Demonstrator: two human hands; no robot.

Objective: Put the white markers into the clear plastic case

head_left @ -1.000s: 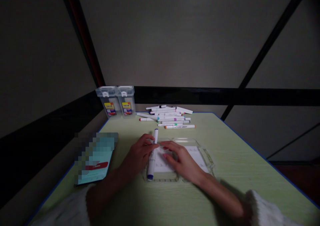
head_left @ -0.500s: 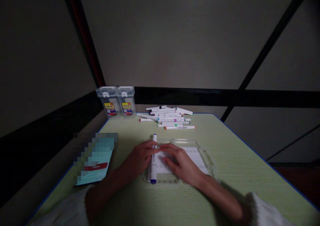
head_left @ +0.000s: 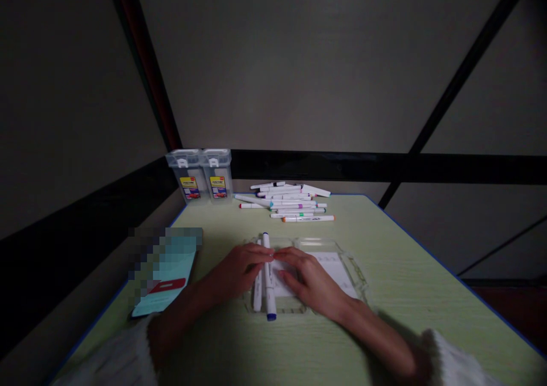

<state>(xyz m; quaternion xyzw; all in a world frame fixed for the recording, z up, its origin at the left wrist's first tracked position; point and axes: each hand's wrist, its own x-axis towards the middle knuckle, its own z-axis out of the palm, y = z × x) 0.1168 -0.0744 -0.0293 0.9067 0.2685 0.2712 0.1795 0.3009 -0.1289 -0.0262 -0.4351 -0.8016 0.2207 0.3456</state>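
My left hand (head_left: 245, 266) is closed on a white marker with dark blue ends (head_left: 270, 297), its fingers over the barrel and thumb on the near side. The marker points away from me above a clear plastic case (head_left: 316, 242). Just left of it, another white marker (head_left: 257, 297) lies at the case's left side, partly under my left hand. My right hand (head_left: 310, 277) rests palm down over a white paper sheet (head_left: 335, 272) at the case. Its fingers are stretched out and its thumb is apart; the fingertips meet those of my left hand.
Several white markers (head_left: 294, 195) with coloured ends lie in a pile at the table's far side. Two clear lidded boxes (head_left: 200, 175) stand at the back left. A phone with a lit screen (head_left: 166, 300) lies on the left. Walls border the table (head_left: 410, 306).
The blue-ended marker has shifted slightly right and toward me, tilting a little. The other white marker beside it now shows more. My right hand has hardly moved.
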